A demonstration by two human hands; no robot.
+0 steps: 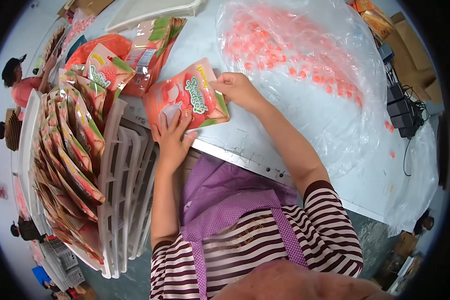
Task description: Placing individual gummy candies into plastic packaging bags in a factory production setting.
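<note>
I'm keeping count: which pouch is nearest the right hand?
The pouch under the left hand at the table's near edge; crated and bunched pouches touch neither hand.

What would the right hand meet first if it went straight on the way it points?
Most likely the red pouch under the left hand: the right hand points left, its fingers at that pouch's edge. Depth is unclear there.

Grips: I have two, left grip (172, 137) and right grip (239, 91)
Pouch (187, 92) at them: one, toward eleven o'clock
Heaped pouches (67, 150): well over ten, overlapping, toward nine; I cannot count exactly
White tray (157, 19): one, eleven o'clock
Clear plastic bag (335, 125): one, toward one
Red pieces (293, 71) inside: dozens, by my eye
</note>
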